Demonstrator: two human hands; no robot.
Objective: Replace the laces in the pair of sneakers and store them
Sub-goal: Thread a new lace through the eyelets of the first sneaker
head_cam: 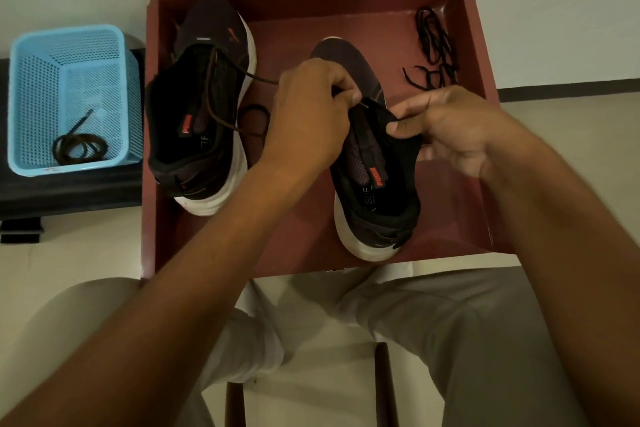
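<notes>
Two dark sneakers with white soles stand in a red-brown tray (478, 45). The left sneaker (201, 135) carries a loose brown lace (225, 87) that trails toward my left hand. Over the right sneaker (377, 194), my left hand (308, 118) pinches a lace end at the eyelets. My right hand (453, 128) grips the shoe's black upper edge near the tongue. A bundle of black laces (434, 45) lies in the tray's far right corner.
A light blue plastic basket (74, 97) holding a coiled brown lace (78, 146) sits on a dark bench (65, 191) to the left. My knees in grey trousers are below the tray. A pale wall is behind it.
</notes>
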